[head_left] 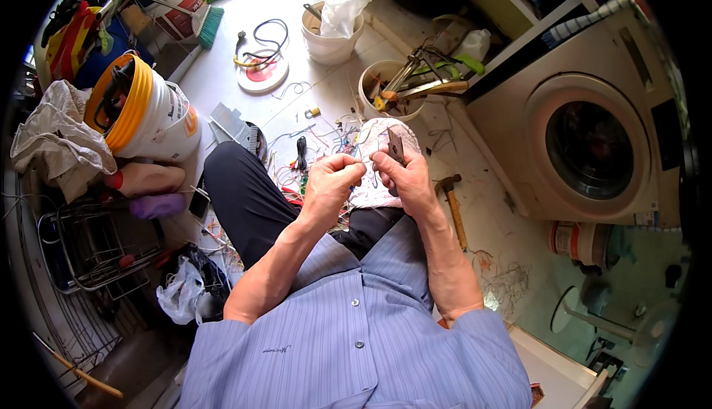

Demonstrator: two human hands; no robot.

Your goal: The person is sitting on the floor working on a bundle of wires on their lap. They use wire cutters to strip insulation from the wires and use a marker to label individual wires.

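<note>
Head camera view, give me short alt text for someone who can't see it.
A seated person's left hand pinches a thin wire while the right hand holds pliers to it. A hammer, loose coloured wires, a tool-filled bucket and a washing machine surround them on the floor.

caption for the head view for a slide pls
Seated person's left hand pinches a thin wire while right hand holds pliers, beside a hammer.

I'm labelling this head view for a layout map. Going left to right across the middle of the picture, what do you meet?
White bucket with orange rim → left hand pinching thin wire → right hand holding dark pliers → hammer on the floor → washing machine.
</note>
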